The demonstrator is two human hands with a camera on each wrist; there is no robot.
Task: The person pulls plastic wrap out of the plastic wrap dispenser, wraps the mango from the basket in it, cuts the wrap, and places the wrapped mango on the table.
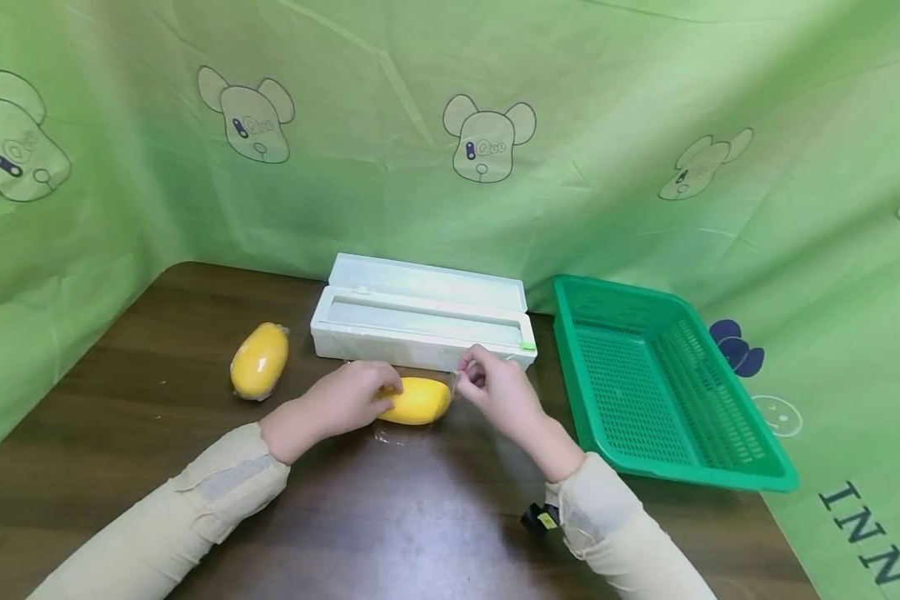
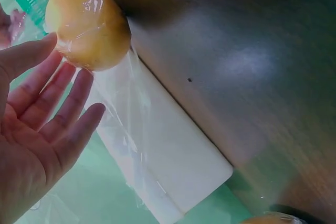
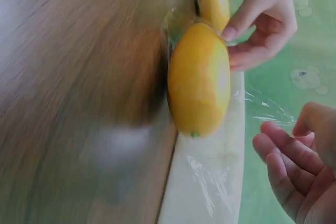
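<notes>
A yellow oval fruit (image 1: 423,402) lies on the table, with clear plastic wrap around it, shiny in the left wrist view. My left hand (image 1: 348,400) holds its left end between thumb and fingers. At the right end, my right hand (image 1: 498,393) pinches the edge of the plastic wrap (image 3: 268,109), which stretches from the fruit toward those fingers in the right wrist view. A small green stem mark shows on the fruit's near tip there. Further left rests a second yellow fruit (image 1: 260,360), wrapped in film.
Behind the hands stands a long white wrap dispenser box (image 1: 390,343) with its lid raised and a green slider at its right. A green plastic basket (image 1: 585,417) sits at the right. Green printed cloth (image 1: 390,192) hangs behind the brown table (image 1: 390,533).
</notes>
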